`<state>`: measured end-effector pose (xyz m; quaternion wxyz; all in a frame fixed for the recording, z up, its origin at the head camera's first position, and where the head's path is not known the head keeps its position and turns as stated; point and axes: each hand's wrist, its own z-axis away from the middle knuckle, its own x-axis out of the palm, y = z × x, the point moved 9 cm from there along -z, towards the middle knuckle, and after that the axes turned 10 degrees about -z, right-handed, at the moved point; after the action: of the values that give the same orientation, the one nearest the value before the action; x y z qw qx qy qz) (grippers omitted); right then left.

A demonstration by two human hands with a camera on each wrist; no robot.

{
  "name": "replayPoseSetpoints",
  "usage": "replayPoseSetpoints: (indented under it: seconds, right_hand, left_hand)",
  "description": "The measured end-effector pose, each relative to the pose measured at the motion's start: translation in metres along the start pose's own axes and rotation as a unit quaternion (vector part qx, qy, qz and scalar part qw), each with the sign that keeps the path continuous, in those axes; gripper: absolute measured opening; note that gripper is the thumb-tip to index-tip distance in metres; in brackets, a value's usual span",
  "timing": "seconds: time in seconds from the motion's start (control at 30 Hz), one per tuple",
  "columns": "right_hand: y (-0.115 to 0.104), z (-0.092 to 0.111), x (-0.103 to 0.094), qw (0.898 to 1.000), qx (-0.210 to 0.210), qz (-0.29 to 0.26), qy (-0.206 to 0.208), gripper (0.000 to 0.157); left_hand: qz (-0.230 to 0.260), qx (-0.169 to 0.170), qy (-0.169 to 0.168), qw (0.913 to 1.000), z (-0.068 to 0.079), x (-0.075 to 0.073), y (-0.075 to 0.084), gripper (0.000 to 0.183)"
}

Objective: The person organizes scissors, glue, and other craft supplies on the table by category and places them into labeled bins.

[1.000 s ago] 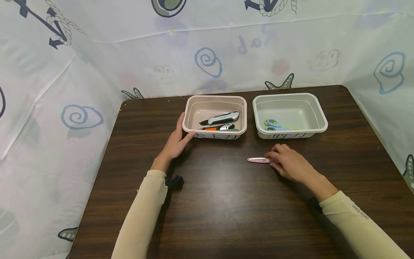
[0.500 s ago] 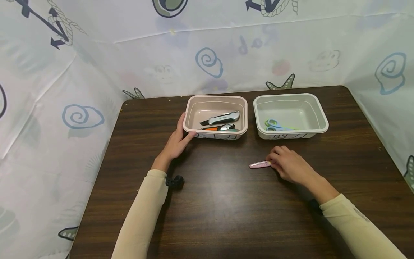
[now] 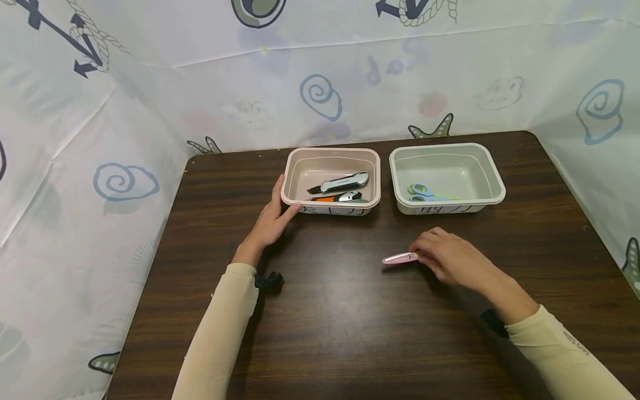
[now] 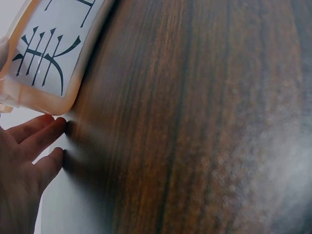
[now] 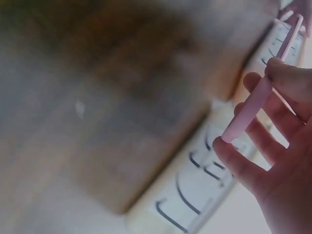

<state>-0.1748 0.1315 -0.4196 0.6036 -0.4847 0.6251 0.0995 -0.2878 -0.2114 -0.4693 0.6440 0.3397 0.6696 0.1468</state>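
Observation:
My left hand point(image 3: 267, 223) rests at the left front corner of the pinkish box point(image 3: 310, 164), thumb at the front rim and straight fingers along the side. Inside that box lie a grey-and-white utility knife point(image 3: 345, 182) and an orange-and-black one point(image 3: 331, 198). My right hand point(image 3: 452, 256) pinches one end of a slim pink tool point(image 3: 399, 258), whose free end points left just above the table. In the right wrist view the thumb and fingertips hold this pink tool point(image 5: 248, 111) along its length; its exact kind is unclear.
To the right stands a grey-green box point(image 3: 452, 166) with blue-and-green scissors point(image 3: 421, 191) inside. Both boxes bear labels with black characters on their fronts. The dark wooden table point(image 3: 340, 333) meets patterned white cloth at its back and sides.
My right hand has shifted slightly towards me, and the pink tool has turned to a slant and appears raised a little. The left hand stays at the pinkish box.

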Motion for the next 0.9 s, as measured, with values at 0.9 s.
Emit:
replayPoseSetpoints:
  seconds: [0.9]
  right_hand:
    - [0.041, -0.007, -0.072, 0.983, 0.079, 0.091, 0.141, 0.029]
  left_hand:
    - [0.008, 0.002, 0.005, 1.0000, 0.000, 0.001, -0.001, 0.084]
